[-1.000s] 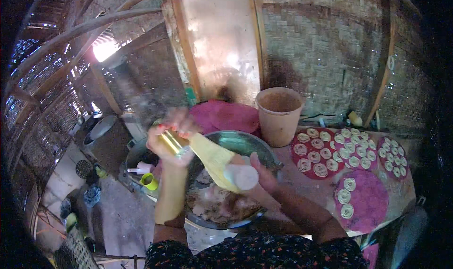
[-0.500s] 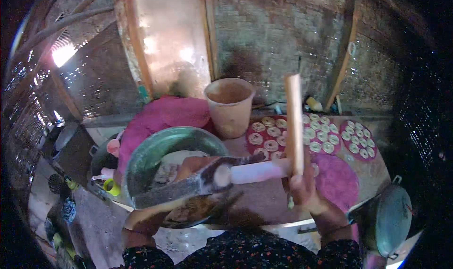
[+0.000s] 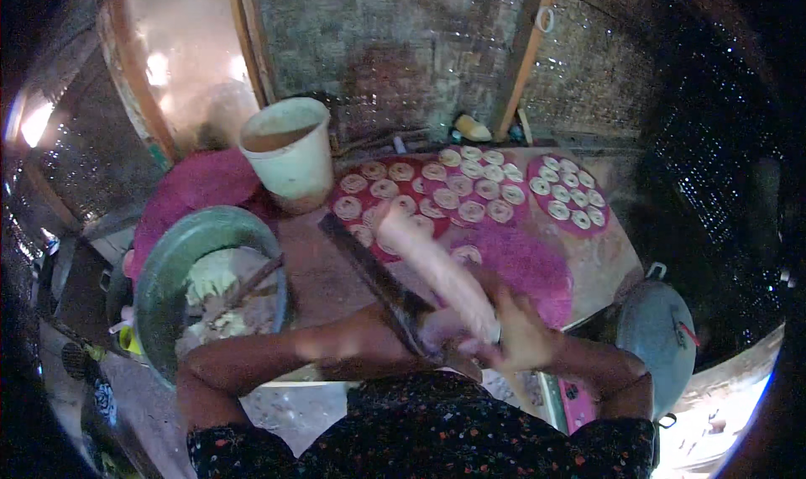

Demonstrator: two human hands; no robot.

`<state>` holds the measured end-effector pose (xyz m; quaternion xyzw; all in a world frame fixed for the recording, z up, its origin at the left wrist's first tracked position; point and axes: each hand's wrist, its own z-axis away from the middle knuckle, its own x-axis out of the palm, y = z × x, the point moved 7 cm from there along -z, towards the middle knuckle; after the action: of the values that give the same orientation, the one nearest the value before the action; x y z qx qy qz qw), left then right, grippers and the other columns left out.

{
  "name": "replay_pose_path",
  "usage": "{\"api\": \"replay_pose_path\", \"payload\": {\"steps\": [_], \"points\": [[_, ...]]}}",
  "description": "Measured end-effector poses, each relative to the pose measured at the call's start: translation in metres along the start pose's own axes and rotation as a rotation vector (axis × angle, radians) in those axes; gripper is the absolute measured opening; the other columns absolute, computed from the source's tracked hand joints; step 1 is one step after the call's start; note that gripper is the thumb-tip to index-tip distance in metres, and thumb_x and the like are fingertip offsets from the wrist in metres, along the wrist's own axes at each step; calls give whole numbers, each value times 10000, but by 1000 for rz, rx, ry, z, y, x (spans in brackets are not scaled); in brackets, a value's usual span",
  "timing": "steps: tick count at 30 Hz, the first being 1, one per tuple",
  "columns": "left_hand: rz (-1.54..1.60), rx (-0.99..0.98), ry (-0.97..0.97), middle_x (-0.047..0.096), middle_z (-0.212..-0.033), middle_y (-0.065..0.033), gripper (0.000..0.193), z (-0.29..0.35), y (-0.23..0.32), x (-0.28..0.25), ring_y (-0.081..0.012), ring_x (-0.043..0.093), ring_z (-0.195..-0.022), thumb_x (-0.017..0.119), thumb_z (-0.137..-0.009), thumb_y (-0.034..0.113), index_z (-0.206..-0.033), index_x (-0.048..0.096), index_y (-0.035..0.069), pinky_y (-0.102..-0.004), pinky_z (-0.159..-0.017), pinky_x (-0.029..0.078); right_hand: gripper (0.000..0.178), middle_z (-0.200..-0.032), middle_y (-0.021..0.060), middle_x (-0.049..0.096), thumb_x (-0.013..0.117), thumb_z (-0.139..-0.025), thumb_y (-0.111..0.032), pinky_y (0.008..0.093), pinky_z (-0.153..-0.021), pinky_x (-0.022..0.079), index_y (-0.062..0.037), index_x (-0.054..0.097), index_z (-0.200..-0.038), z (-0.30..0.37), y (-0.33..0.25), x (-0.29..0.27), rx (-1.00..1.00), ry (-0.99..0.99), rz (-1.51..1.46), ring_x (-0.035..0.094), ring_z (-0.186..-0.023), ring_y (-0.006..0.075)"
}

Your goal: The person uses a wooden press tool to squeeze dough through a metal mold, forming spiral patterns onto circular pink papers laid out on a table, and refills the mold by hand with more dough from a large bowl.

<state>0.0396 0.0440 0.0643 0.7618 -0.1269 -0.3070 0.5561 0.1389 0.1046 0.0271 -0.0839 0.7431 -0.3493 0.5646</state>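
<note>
In front of my chest, a pale cylinder slants up and to the left, its surface streaked white. My right hand has its fingers around the lower end. My left hand grips the near end of a dark flat wooden bar that lies alongside the cylinder; its fingers are partly hidden. To the left, a large green basin contains pale dough and a brown stick. Beyond the cylinder, coiled dough rings lie on round pink mats.
A white bucket stands at the back of the table, with pink cloth-like sheets to its left. A bare pink mat lies right of my hands. At the right is a large lidded pot; woven walls rise behind.
The cylinder and dark bar have swung from near level to steeply slanted. My left hand has moved right, away from the basin, to meet my right. The upright light wooden plank is no longer visible.
</note>
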Motion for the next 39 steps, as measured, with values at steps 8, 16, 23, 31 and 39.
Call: {"api": "replay_pose_path", "payload": {"steps": [8,16,23,31,39], "points": [[-253,-138,12,486,-1189,-127,801,-93,-65,-26,-204,510,-1023,752,-646,340,-1260,341,32,-330,-919,379,880,-1238,244,410,520,-766,-541,430,-940,349,24,155,-1334,70,100,-45,13,-92,-1384,444,-1126,325],[1063,398,108,419,-1233,-230,932,-200,-70,-48,-341,424,-1141,484,-707,656,-1302,266,-27,-438,-968,327,889,-1230,245,421,390,-786,-640,423,-925,363,33,190,-1331,160,143,-2,340,-399,-1832,470,-1098,321],[1757,207,306,528,-1114,-153,835,-249,-273,0,-341,521,-1003,386,-731,708,-1205,415,21,-454,-866,419,959,-1020,253,564,176,-761,-737,389,-780,461,53,296,-1291,194,211,10,861,-133,-1376,592,-888,296],[1858,388,397,567,-865,-83,566,-240,-332,2,-283,545,-831,400,-788,596,-974,540,80,-427,-741,463,738,-694,62,563,306,-810,-670,286,-572,456,-4,497,-1064,168,215,8,1078,-54,-870,558,-598,170],[1726,325,574,526,-772,-36,470,-209,-276,1,-244,514,-786,399,-816,575,-905,525,131,-409,-705,446,652,-642,43,536,355,-820,-638,301,-513,404,-29,560,-932,204,213,4,1058,-11,-743,487,-534,146]]}}
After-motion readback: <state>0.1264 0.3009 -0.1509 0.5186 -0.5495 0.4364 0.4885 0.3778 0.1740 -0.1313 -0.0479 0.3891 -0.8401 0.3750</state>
